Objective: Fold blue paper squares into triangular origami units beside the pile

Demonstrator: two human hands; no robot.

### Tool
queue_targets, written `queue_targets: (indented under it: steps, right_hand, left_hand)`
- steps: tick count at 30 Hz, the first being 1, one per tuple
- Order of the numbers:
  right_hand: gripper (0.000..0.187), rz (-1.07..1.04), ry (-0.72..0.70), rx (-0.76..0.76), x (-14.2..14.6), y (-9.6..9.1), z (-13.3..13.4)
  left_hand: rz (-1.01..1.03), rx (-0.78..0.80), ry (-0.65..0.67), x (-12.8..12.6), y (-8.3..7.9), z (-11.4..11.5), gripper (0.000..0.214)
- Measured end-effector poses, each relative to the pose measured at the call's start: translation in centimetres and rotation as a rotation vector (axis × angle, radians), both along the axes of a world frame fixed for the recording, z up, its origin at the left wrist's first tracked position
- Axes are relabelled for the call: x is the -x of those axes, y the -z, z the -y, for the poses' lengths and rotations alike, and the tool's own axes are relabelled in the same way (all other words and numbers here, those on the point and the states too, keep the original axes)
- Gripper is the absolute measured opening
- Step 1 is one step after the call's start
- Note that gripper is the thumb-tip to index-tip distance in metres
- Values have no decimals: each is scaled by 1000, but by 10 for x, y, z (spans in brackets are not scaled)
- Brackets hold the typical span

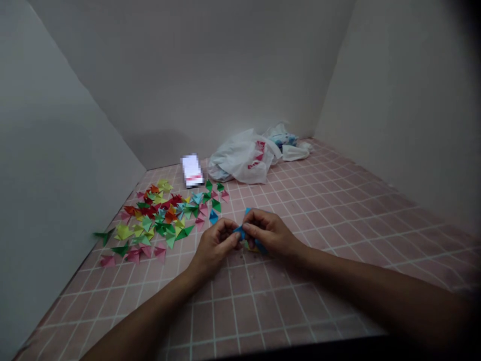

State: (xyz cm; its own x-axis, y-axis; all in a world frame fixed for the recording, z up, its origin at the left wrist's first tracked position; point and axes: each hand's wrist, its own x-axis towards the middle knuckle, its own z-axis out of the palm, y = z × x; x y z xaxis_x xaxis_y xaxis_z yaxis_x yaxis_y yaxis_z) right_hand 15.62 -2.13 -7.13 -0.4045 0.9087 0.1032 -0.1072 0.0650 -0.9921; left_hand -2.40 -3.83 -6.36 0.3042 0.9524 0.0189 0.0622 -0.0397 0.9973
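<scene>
A small blue folded paper [239,231] is pinched between my two hands over the middle of the pink checked cloth [240,311]. My left hand [218,243] grips its left side with thumb and fingers. On the other side, my right hand [268,230] has thumb and forefinger closed on the same paper. More blue paper shows behind and under the right hand, along with a bit of yellow; the hand hides most of both. Just beyond my left hand lies a separate blue folded piece [214,216].
Many folded paper pieces [165,228] in red, green, yellow, pink and blue are spread at the left. Behind them a lit phone [192,170] leans upright. White plastic bags [244,155] lie at the back, before a grey wall [210,75]. Pale panels flank both sides.
</scene>
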Motion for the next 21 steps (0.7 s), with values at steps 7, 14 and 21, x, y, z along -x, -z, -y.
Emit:
queue_targets:
  steps: [7, 14, 21]
  right_hand:
    - [22, -105, 3, 78, 1, -3, 5]
    - [23, -194, -31, 206, 0, -2, 6]
    - [26, -183, -13, 206, 0, -3, 6]
  left_hand:
    - [81, -61, -119, 1, -2, 2, 22]
    - [163, -54, -121, 0, -4, 3, 28]
    - [152, -107, -109, 1, 0, 2, 20]
